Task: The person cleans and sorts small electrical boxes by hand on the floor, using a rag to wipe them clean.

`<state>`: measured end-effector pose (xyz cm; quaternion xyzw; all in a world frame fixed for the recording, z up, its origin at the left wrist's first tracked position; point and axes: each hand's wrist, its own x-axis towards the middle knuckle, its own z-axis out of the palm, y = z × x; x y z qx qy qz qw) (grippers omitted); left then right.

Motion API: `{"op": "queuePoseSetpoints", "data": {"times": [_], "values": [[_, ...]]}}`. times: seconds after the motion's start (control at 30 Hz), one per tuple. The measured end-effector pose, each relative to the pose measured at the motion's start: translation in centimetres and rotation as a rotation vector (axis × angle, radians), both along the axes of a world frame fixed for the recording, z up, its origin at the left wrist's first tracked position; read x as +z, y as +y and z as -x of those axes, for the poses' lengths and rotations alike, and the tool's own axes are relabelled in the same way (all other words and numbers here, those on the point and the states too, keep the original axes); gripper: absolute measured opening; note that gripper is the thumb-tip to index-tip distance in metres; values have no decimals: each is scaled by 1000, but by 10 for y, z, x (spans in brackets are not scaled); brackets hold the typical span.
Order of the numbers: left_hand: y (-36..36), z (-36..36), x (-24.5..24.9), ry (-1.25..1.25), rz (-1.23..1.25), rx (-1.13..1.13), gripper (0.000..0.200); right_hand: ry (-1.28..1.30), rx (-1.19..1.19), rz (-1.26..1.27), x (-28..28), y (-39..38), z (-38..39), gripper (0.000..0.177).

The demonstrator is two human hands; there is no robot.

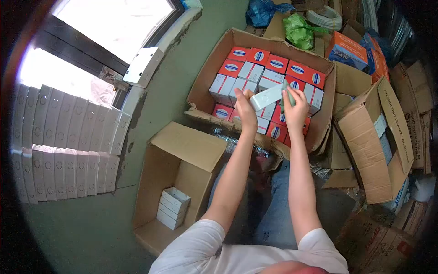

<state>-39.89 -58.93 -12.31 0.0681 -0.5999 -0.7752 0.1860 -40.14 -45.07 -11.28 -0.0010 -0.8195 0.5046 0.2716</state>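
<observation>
My left hand [246, 109] is closed on one end of a white rectangular plastic box [267, 97], held tilted above a large carton. My right hand [295, 107] is closed on a grey-green cloth [286, 95] at the other end of the white box. Below both hands, the open large carton [200, 73] holds rows of small red and white boxes [259, 55]. Near my left forearm, an open brown carton [155, 171] contains a short stack of white plastic boxes [173, 208].
White plastic pieces [68, 123] stand in two rows at the left by the window. A white box [143, 67] lies on the sill. At the right are an open carton [365, 150], orange-blue boxes [349, 49] and a green bag [299, 31].
</observation>
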Motion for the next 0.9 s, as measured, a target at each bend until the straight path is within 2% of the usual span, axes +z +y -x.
{"op": "queuePoseSetpoints", "data": {"times": [0.07,0.13,0.23,0.33,0.37,0.47,0.57,0.63,0.73,0.77,0.83,0.87,0.9], "values": [[2,-3,-3,-38,84,-54,60,-21,94,-15,8,-15,-6,24],[20,3,-5,-56,247,255,63,-34,192,80,11,-28,-8,24],[15,7,4,-41,-187,127,59,-34,363,162,16,-38,-11,24],[5,3,6,-93,-162,42,58,-134,401,223,21,-32,-11,26],[4,4,-2,-99,-70,37,62,-152,343,227,22,-27,-10,26],[-3,3,-6,-24,-67,-47,65,-47,33,116,-3,-7,1,30],[1,-1,2,-42,-71,-2,65,-208,-73,281,-8,12,2,32],[0,-2,5,-37,-136,8,62,-256,-60,419,-8,14,2,34],[3,-3,19,-124,-49,6,58,-339,42,634,0,19,1,37],[-5,-4,19,-133,-57,-109,48,-367,92,708,3,19,1,39],[-5,-3,19,-173,57,-225,41,-289,90,648,8,16,0,40],[-4,-3,23,-194,115,-282,40,-252,89,618,10,14,-1,42],[-8,-4,26,-240,144,-445,45,-204,87,596,7,11,0,46]]}}
